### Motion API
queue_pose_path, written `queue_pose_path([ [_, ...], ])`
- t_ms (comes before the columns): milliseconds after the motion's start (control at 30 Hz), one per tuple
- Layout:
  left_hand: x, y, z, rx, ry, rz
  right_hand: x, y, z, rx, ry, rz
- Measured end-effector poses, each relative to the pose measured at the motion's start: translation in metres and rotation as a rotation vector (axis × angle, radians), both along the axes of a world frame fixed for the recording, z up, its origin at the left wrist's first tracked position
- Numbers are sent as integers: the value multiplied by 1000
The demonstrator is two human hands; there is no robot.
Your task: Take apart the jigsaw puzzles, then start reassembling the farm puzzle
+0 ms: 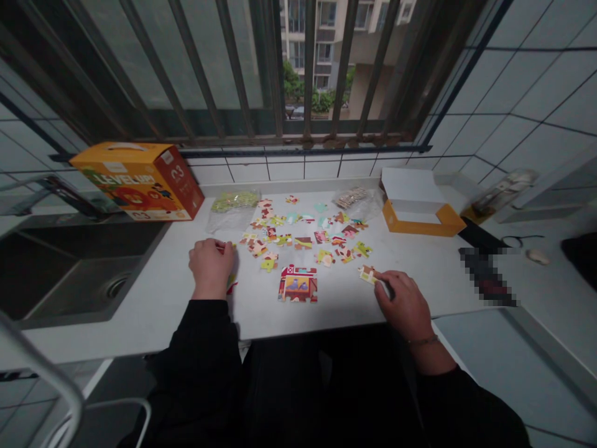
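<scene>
My right hand [405, 303] pinches a cream, brown and yellow jigsaw piece [368, 274] by its near edge, at the right of the loose pieces. On the left, my left hand [211, 267] is closed, fingers curled inward; a small dark reddish bit shows at its fingers, too hidden to name. A red and green jigsaw piece [232, 285] peeks out beside its wrist. Between the hands lies a small joined section of puzzle [298, 285] with a red frame and two bluish figures. Several loose jigsaw pieces [303, 242] are scattered beyond it.
An orange puzzle box [140, 183] stands at the back left, by the sink [84, 274]. Clear bags of green pieces [236, 200] and brown pieces [351, 198] lie along the back. An open white and orange box [420, 214] sits at the right, below the barred window.
</scene>
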State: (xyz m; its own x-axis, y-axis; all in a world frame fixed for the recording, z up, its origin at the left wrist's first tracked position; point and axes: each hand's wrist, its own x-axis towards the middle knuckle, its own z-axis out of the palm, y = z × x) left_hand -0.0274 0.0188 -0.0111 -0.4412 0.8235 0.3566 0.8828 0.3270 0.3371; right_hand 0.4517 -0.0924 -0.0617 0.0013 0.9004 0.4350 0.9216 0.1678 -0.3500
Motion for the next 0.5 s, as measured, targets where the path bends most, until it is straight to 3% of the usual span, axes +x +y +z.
queue_pose_path([
  [133, 12, 0, 4, 67, 7, -161, 1, -1, 0, -10, -1, 8],
  [333, 30, -10, -2, 39, -49, -444, 1, -1, -1, 14, 6, 17],
  [400, 29, -12, -3, 36, -75, -408, 2, -1, -1, 13, 5, 19],
  [500, 23, -13, -2, 40, -127, -207, 2, 0, -2, 12, 3, 16],
])
